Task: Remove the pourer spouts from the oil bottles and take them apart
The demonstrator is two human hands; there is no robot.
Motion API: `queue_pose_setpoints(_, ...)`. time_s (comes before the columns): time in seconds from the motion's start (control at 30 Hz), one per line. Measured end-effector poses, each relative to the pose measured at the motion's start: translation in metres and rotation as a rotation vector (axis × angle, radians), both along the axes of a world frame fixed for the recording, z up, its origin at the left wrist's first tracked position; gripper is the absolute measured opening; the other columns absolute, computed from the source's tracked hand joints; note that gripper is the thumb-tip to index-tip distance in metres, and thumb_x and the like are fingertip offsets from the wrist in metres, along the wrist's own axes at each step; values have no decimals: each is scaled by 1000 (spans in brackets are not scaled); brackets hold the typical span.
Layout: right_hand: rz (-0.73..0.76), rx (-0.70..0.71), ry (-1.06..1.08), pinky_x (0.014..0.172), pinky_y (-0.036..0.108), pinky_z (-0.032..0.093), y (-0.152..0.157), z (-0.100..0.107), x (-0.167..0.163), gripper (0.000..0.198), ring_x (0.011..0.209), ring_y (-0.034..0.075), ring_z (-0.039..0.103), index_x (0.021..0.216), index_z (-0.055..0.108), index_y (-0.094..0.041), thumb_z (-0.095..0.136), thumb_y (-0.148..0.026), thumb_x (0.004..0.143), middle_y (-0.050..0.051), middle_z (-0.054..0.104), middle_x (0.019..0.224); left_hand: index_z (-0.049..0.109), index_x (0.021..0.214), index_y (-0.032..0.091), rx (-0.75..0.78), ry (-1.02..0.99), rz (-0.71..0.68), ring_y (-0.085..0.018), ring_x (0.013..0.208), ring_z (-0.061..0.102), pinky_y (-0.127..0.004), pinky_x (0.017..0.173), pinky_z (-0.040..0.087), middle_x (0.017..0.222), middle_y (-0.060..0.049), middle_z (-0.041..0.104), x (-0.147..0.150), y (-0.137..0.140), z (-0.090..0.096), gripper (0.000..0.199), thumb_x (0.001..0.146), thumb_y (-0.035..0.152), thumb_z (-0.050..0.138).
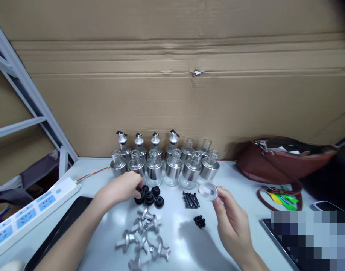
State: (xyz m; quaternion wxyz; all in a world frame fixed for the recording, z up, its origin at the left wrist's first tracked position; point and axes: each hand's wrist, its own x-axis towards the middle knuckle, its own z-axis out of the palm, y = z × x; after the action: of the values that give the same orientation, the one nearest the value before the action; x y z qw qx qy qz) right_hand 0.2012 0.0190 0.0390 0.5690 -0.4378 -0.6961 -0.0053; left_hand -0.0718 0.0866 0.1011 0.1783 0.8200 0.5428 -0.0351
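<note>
Pale desk (pixel 175 210), cardboard (pixel 172 101) behind: a round silvery fitting (pixel 208 191) is pinched in the right hand (pixel 234 218), black stoppers (pixel 149 197) lie leftward, at the nearer left hand (pixel 124 186), whose grip cannot be told, and glass-and-steel bottles (pixel 173 171) stand beyond.

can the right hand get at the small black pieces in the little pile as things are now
Probably yes: the small black pieces lie close by the right hand, with nothing visible between. It holds a silvery round part, though, so picking them up may be awkward.
</note>
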Motion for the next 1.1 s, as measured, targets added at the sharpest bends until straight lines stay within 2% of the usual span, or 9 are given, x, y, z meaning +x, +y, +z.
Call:
queue_pose_setpoints(0.27, -1, -31, 6, 69, 19, 51, -2, -2, 0, 18, 77, 13, 65, 104, 61, -21, 44, -26, 98, 4, 67, 88, 64, 78, 16, -4, 42, 51, -22, 72, 56, -28, 58, 34, 76, -5, 61, -11, 9, 1, 11, 69, 13, 57)
queue_pose_setpoints(0.43, -6, -50, -10, 70, 18, 51, -4, -5, 1, 18, 78, 13, 65, 105, 60, -21, 44, -26, 99, 5, 68, 90, 64, 81, 18, -93, 10, -19, -19, 72, 56, -27, 59, 37, 78, -2, 61, -10, 9, 3, 11, 70, 20, 61)
queue_pose_setpoints(0.63, -11, -46, -24, 69, 18, 52, -5, -4, -3, 17, 72, 12, 64, 99, 59, -20, 44, -28, 98, 6, 67, 86, 59, 88, 19, -103, -16, -53, -21, 80, 57, -27, 63, 38, 91, -4, 61, -5, 4, 4, 17, 71, 20, 61)
queue_pose_setpoints(0.97, 21, -53, -39, 66, 16, 50, -5, -1, -4, 15, 70, 11, 61, 102, 58, -20, 44, -23, 98, 4, 65, 84, 57, 100, 22, -83, -32, -3, -23, 88, 60, -30, 71, 42, 104, -5, 60, -6, -10, 20, 21, 80, 29, 58)
queue_pose_setpoints(1.1, 38, -54, -41, 66, 16, 50, -5, -2, -5, 14, 72, 11, 61, 102, 57, -21, 44, -21, 97, 3, 64, 84, 56, 104, 23, -38, -103, 12, -21, 89, 60, -32, 75, 43, 105, -3, 61, -8, -17, 30, 20, 88, 35, 54)
